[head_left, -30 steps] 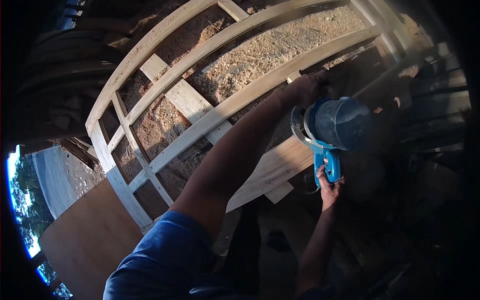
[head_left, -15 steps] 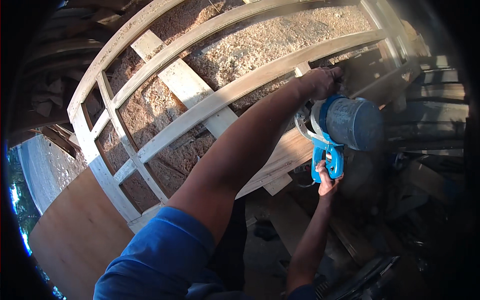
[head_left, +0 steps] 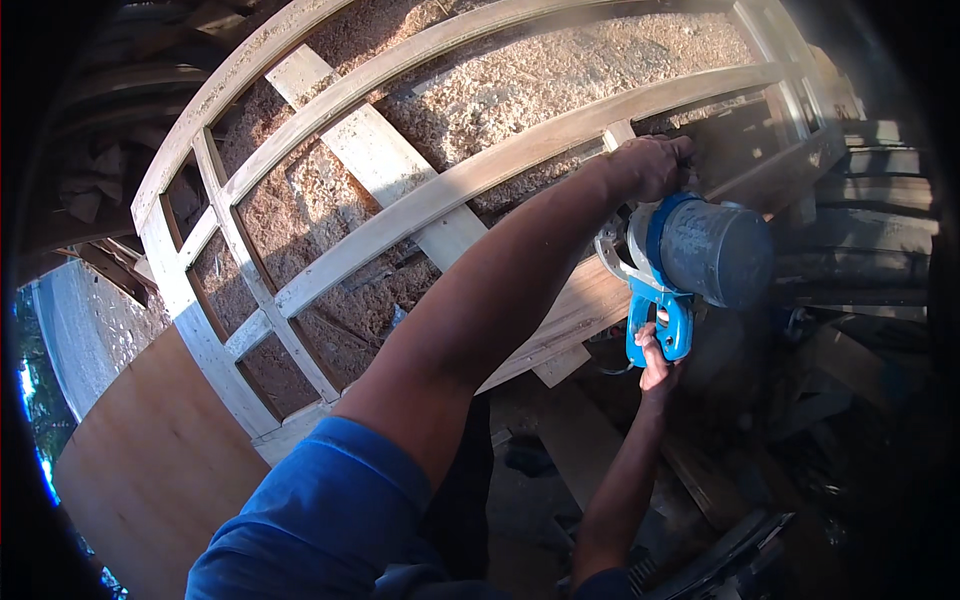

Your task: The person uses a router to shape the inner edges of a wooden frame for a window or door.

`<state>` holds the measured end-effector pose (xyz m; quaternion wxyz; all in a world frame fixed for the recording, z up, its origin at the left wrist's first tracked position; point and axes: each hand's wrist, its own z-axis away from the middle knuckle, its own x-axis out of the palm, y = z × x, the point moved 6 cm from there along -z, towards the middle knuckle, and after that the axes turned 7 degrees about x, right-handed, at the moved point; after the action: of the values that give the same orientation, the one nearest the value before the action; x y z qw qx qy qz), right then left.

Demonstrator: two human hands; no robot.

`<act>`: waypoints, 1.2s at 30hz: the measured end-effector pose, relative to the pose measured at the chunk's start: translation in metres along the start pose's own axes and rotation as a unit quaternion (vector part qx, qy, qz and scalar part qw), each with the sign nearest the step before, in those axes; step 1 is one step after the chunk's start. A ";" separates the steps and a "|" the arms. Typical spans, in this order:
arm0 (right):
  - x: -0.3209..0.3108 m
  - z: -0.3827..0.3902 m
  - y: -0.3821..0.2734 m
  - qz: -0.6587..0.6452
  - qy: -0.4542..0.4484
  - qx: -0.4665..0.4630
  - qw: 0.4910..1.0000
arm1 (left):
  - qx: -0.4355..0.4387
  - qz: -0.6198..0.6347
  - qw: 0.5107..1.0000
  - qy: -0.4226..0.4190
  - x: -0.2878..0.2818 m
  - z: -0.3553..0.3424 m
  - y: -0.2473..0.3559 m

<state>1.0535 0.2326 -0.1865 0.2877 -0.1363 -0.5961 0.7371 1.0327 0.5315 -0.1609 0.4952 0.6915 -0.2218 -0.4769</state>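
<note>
A router (head_left: 712,252) with a grey cylindrical motor and a blue loop handle lies at the near right edge of a pale wooden frame (head_left: 560,135). Its pale metal base (head_left: 615,255) is against the frame's edge. My right hand (head_left: 656,362) is wrapped round the loop handle from below. My left hand (head_left: 655,168) is closed at the far side of the router; what its fingers grip there is hidden, though it seems to be the tool's other grip. My left forearm crosses over the frame and covers part of its near rail.
Wood shavings (head_left: 560,70) lie thick between the frame's curved rails. A pale plank (head_left: 375,150) runs crosswise under it. A brown wooden panel (head_left: 150,450) stands at the lower left. Boards and scraps (head_left: 850,350) clutter the dark floor at right.
The router and both hands have shifted slightly to the right along the frame's edge. Both hands keep their places on the tool.
</note>
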 end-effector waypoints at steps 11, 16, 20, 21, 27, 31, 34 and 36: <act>0.000 0.006 0.002 0.043 0.002 0.019 0.999 | -0.003 -0.001 1.000 -0.006 0.001 0.008 -0.004; 0.003 0.008 0.002 0.033 -0.011 0.016 0.999 | 0.003 -0.011 1.000 0.011 -0.003 0.014 0.000; 0.008 0.009 -0.004 0.042 -0.017 0.010 0.999 | 0.004 0.004 1.000 0.012 -0.004 0.016 0.000; 0.007 0.009 -0.003 0.037 -0.021 0.009 0.999 | 0.005 -0.005 1.000 0.013 -0.004 0.016 0.001; 0.003 0.012 0.003 0.012 -0.018 0.016 1.000 | -0.007 0.013 1.000 0.002 -0.006 0.020 0.003; 0.013 0.012 0.005 0.041 -0.002 0.023 0.999 | -0.001 -0.013 1.000 0.009 -0.008 0.024 -0.005; 0.011 0.014 -0.002 0.076 -0.023 0.011 0.997 | -0.011 -0.012 1.000 0.000 -0.008 0.026 0.002; 0.012 0.015 -0.003 0.086 -0.021 0.014 0.996 | -0.016 -0.006 1.000 -0.001 -0.009 0.029 0.003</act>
<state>1.0367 0.2280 -0.1785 0.2131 -0.1674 -0.5776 0.7700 1.0038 0.5237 -0.1554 0.5026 0.6845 -0.2106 -0.4843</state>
